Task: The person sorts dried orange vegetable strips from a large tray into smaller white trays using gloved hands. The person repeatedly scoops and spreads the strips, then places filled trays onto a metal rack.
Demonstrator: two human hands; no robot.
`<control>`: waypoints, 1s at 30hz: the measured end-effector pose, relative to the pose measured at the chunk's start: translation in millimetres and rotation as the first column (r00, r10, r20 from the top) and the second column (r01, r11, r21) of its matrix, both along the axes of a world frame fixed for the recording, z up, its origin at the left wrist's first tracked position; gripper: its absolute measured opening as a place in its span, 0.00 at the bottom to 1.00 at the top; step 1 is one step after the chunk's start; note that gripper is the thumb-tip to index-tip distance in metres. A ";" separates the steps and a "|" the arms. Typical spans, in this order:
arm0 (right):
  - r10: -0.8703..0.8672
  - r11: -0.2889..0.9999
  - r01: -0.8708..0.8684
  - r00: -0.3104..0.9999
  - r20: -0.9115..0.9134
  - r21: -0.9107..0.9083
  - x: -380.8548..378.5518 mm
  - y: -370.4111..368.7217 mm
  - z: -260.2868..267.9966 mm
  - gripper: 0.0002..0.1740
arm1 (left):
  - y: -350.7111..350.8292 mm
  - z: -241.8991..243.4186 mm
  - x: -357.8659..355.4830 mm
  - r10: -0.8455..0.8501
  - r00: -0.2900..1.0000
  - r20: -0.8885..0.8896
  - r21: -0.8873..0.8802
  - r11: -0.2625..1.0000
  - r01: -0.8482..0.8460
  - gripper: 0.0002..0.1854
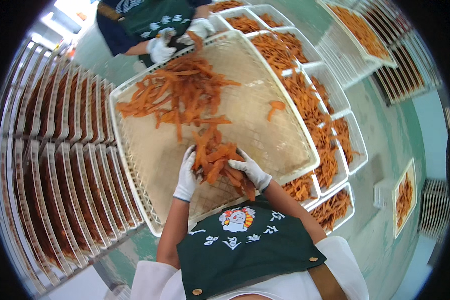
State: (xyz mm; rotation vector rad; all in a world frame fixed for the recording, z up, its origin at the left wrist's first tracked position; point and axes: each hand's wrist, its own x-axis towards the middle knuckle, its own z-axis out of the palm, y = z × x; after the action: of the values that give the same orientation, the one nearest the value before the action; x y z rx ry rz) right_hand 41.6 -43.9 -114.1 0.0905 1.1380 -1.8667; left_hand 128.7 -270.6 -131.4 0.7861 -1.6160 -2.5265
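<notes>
My left hand [187,173] and my right hand [250,168], both in white gloves, close in from either side on a bunch of orange-brown dried strips [217,159], perhaps sweet potato. The bunch is held over the near part of a large white mesh tray [153,153]. Just beyond it, a bigger heap of the same strips [187,90] lies on the tray's far left part. One loose piece [274,108] rests apart on the right side. My fingertips are partly hidden behind the strips.
Across the tray, a co-worker's gloved hands [180,39] hold a strip at the rim. White plastic bins [335,92] of strips line the right side. Racks of loaded trays [71,150] stand close on the left. Further right are another rack [408,63] and a tilted tray [405,198].
</notes>
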 end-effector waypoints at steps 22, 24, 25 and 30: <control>-0.958 0.283 0.954 0.286 0.018 -0.095 73.6 331.1 -57.8 0.30 | 358.9 116.9 -130.4 -0.911 0.398 -0.108 -0.367 0.409 0.835 0.26; -0.971 0.171 0.981 0.183 0.155 -0.088 73.0 353.6 -66.4 0.31 | 404.5 97.0 -147.5 -0.927 0.336 -0.168 -0.411 0.376 0.830 0.21; -0.979 0.177 0.981 0.183 0.094 -0.078 71.3 367.2 -74.6 0.31 | 428.7 89.1 -157.3 -0.931 0.315 -0.185 -0.421 0.365 0.831 0.21; -0.974 -0.175 0.947 -0.126 0.190 -0.270 35.2 442.5 -132.2 0.25 | 525.8 88.9 -219.8 -0.983 0.182 0.010 -0.796 0.103 0.597 0.23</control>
State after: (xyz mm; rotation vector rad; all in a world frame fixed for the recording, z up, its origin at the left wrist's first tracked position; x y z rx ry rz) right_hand 76.9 398.7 -246.3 1.0260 0.6406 -3.5218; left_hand -91.1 255.2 -42.4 -1.3268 -2.8623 -1.7045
